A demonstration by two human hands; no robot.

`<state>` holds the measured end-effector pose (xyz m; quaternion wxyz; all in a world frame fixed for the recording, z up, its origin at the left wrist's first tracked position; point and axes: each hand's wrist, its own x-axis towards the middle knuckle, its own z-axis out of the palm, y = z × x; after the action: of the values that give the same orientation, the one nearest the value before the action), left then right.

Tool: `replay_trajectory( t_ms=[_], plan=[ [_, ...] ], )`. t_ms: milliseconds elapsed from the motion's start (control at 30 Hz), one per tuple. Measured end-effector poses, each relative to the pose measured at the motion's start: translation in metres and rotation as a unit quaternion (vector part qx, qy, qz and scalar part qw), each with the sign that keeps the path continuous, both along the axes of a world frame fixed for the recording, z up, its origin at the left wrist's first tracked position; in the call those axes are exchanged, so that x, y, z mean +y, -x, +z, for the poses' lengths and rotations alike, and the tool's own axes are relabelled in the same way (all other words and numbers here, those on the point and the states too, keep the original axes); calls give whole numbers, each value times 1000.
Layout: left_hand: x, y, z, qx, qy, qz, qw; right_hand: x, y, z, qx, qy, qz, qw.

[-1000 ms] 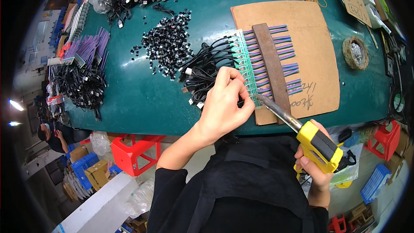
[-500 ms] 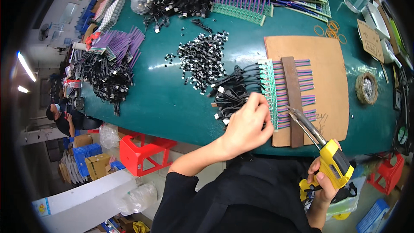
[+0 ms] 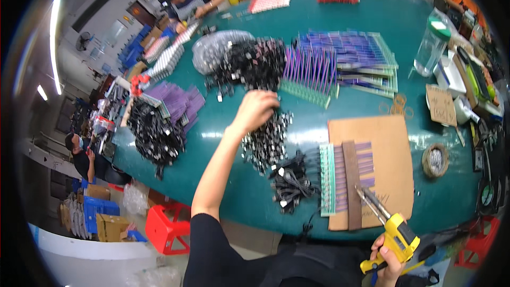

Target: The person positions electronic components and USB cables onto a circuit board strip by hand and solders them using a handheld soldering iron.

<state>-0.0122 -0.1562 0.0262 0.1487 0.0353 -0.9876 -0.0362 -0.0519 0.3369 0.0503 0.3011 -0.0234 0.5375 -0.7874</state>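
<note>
Left hand (image 3: 256, 109) is cupped over the loose pile of small black-and-silver metal connectors (image 3: 265, 141) mid-table, probably light, rigid and scatter-prone so pinch one, while right hand (image 3: 390, 263) grips the yellow soldering gun (image 3: 396, 236).

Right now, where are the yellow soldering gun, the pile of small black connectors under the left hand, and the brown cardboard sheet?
yellow soldering gun (image 3: 399, 236), head view, on its yellow body.
pile of small black connectors (image 3: 265, 143), head view, pile's middle.
brown cardboard sheet (image 3: 393, 154), head view, bare upper part.

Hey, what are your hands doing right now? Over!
Left hand reaching into loose pile of small black parts, grip hidden. Right hand shut on yellow soldering gun, tip over cardboard sheet. Nothing blocking.
</note>
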Motion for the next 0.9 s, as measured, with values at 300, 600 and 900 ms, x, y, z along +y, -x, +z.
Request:
replay_trajectory(
  t_ms=[300, 600, 900],
  plan=[
    [11, -7, 35, 154, -365, 117, 911, -2, 4, -2, -5, 36, 31, 999],
    [198, -30, 54, -44, -717, 69, 692, -37, -5, -3, 113, -20, -22, 993],
    [260, -36, 45, -71, -551, -60, 830, -48, 1, -6, 204, -8, 40, 978]
  ],
)
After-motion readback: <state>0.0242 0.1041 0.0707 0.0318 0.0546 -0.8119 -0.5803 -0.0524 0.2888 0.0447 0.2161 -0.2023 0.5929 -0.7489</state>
